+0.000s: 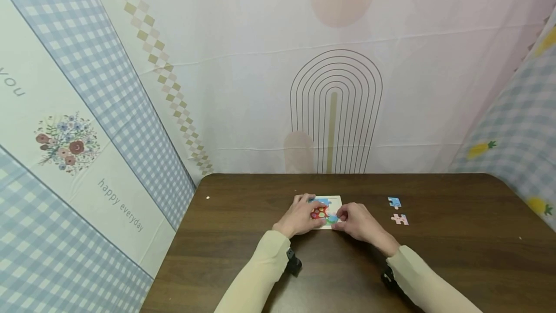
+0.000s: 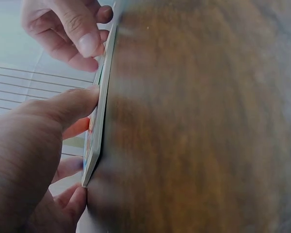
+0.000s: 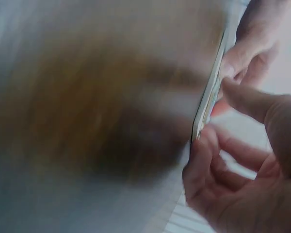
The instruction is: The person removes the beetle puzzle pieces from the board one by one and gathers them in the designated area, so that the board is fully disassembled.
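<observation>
A small jigsaw puzzle board [image 1: 336, 199] with a pale frame lies flat on the table, a red spotted picture showing in it. My left hand [image 1: 299, 216] rests over its left part, thumb on the near side and fingers spread across the pieces. In the left wrist view, the left thumb [image 2: 72, 104] presses the board's top near its edge. At the lower right of the board, my right hand [image 1: 360, 222] has curled fingers and pinches a blue-and-green puzzle piece [image 1: 332, 219], mostly hidden by the fingertips. The right wrist view shows the right thumb [image 3: 252, 102] on the board.
Two loose puzzle pieces lie right of the board: a blue one [image 1: 394, 202] and a pink one [image 1: 400, 219]. The brown wooden table [image 1: 234, 235] ends at a back edge against a patterned cloth [image 1: 247, 110]. A small white speck [image 1: 207, 197] is at the far left.
</observation>
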`<state>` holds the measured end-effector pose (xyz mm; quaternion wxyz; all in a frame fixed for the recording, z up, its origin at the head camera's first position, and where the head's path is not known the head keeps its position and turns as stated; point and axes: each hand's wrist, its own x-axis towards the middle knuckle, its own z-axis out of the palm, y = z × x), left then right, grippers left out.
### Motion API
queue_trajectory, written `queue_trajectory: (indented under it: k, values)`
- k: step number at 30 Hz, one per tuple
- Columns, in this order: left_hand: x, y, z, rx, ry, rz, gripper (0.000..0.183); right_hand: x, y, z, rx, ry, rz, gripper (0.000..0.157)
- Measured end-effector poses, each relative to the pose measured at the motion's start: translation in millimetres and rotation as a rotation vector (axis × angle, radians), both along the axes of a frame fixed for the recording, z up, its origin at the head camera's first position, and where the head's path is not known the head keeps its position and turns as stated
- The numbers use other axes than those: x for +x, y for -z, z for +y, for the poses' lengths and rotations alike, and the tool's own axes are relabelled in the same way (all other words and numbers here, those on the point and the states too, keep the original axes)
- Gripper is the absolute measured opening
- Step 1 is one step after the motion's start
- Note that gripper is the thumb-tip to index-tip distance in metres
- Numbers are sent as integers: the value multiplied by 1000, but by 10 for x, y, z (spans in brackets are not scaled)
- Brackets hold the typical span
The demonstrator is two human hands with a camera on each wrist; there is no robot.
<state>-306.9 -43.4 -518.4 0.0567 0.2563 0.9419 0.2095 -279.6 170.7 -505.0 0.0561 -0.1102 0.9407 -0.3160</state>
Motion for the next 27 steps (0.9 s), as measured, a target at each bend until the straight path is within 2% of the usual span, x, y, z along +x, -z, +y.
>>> queue_trajectory:
  k: [3, 7, 12, 17, 27]
  values:
    - [-1, -6, 2, -3, -4, 2, 47, 16, -10, -49, 29, 30, 17, 20]
    - [-7, -5, 3, -5, -8, -11, 47, 10, -1, -62, 43, 30, 24, 15]
    - [-21, 0, -19, 1, -8, -48, 49, -6, 22, -66, 28, 20, 17, 14]
    - [-38, -9, -17, -3, -17, -58, 59, -23, 37, -34, 2, 8, 19, 16]
    - [-49, -10, -13, -8, -45, -76, 75, -6, 35, 319, 12, -45, 123, 20]
